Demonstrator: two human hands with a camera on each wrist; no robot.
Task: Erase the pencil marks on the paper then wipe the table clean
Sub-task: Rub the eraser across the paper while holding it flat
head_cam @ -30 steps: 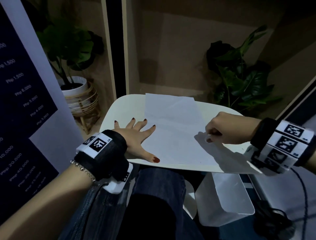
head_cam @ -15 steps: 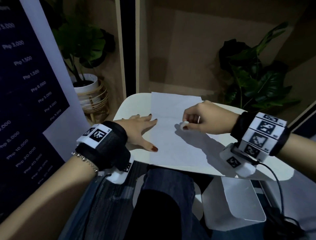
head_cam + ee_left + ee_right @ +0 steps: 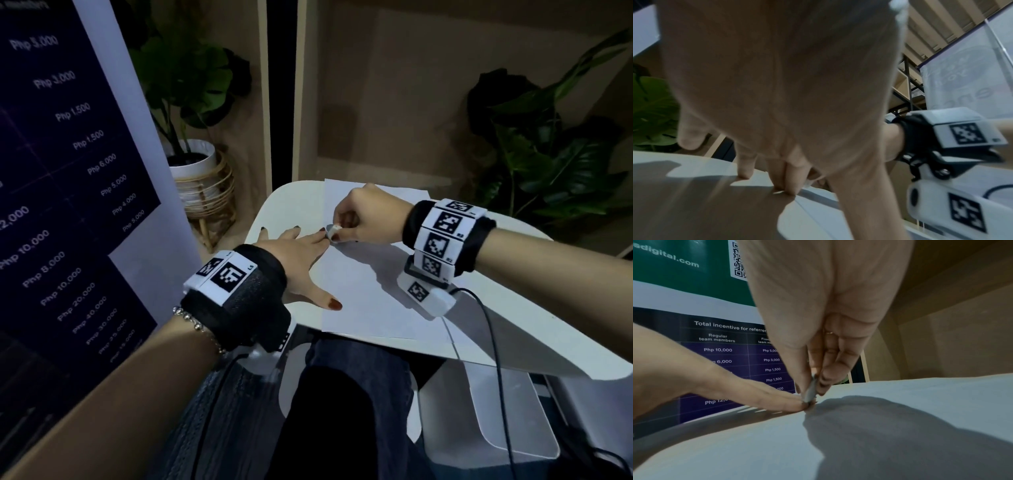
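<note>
A white sheet of paper (image 3: pixel 363 294) lies on a small white table (image 3: pixel 513 329). My left hand (image 3: pixel 298 260) lies flat with straight fingers on the paper's left edge, holding it down. My right hand (image 3: pixel 359 219) pinches a small white eraser (image 3: pixel 332 231) between thumb and fingers and presses it to the paper right beside the left fingertips. In the right wrist view the eraser (image 3: pixel 809 392) stands on the paper (image 3: pixel 900 410), touching the left hand's fingertips (image 3: pixel 793 404). The left wrist view shows the left fingers (image 3: pixel 789 183) pressed on the surface. Pencil marks are too faint to see.
A price banner (image 3: pixel 68 205) stands close on the left. A potted plant in a rattan stand (image 3: pixel 202 178) sits behind the table on the left, and another leafy plant (image 3: pixel 534 150) on the right. A cable (image 3: pixel 493 342) hangs from the right wrist over the table's near edge.
My right hand has moved left across the paper with the eraser, from the right side to the left fingertips. The left hand has stayed flat on the paper.
</note>
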